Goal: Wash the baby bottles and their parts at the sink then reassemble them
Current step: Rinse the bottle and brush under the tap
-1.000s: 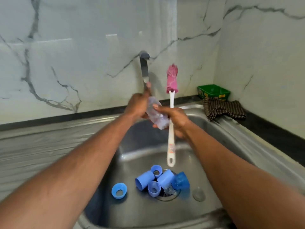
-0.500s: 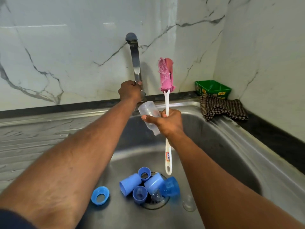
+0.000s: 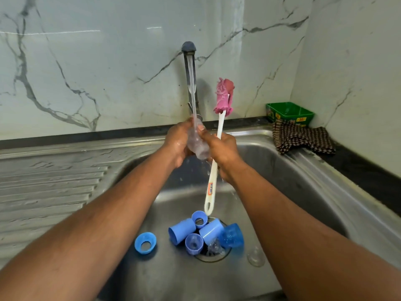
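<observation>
Bottle: I see the clear bottle (image 3: 196, 142) under the tap (image 3: 189, 61) stream, above the sink (image 3: 271, 161).
Left hand (image 3: 176, 141): fingers curled round it.
Right hand (image 3: 221, 149): fingers gripping bottle and brush (image 3: 217, 148).
Blue parts (image 3: 202, 233): clustered at the drain.

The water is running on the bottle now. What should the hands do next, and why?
Probably tip the clear bottle so its mouth catches the stream from the tap. Both the left hand and right hand hold it there, and the pink brush points up, unused, so rinsing seems to come first.
</observation>
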